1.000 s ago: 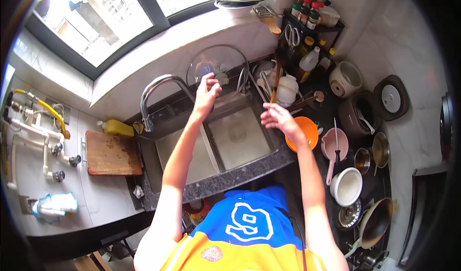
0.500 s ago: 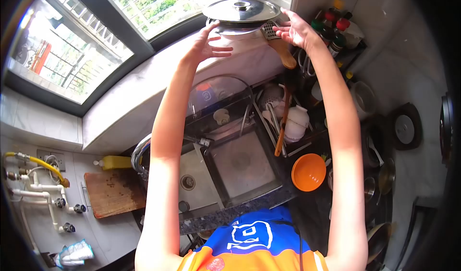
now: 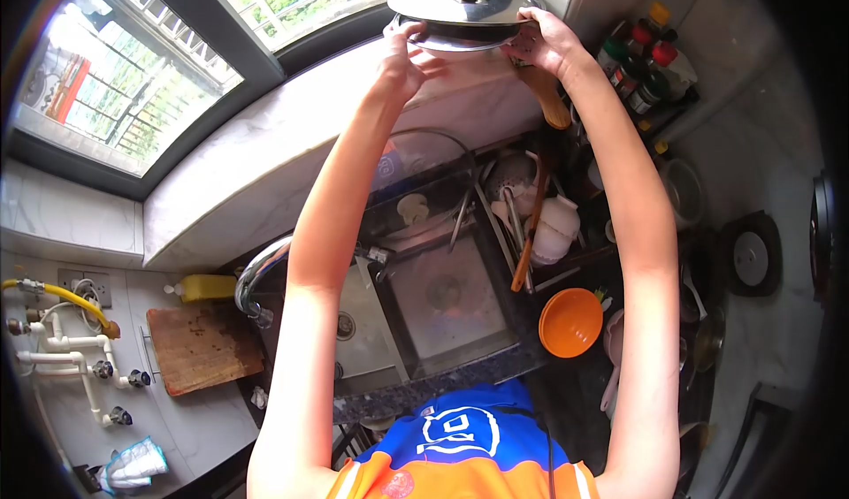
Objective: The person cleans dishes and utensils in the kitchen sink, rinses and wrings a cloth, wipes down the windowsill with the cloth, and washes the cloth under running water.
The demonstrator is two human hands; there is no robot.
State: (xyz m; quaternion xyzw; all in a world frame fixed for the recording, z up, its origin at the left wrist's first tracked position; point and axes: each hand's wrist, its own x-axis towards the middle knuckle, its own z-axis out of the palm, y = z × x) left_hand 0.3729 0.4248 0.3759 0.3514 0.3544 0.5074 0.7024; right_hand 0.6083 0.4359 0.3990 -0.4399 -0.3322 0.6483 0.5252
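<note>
A shiny steel pot (image 3: 455, 39) with a domed lid (image 3: 467, 0) and round knob is at the top of the view, by the window. My left hand (image 3: 409, 64) is at its left side, thumb against the edge and the other fingers, slightly blurred, reaching below it. On the right, my right hand (image 3: 546, 44) grips the edge with the thumb on top and fingers underneath. Both arms are stretched far forward over the sink. A wooden-handled grater (image 3: 544, 97) is partly hidden behind my right hand.
Below my arms is a double sink (image 3: 451, 300) with a curved faucet (image 3: 261, 278). To the right are a rack with a white bowl (image 3: 555, 231), orange bowls (image 3: 570, 322) and several sauce bottles (image 3: 650, 91). A cutting board (image 3: 202, 349) lies left.
Both hands have closed in on the pot, the right thumb now over its edge. In the view, pot and hands sit slightly further right and higher.
</note>
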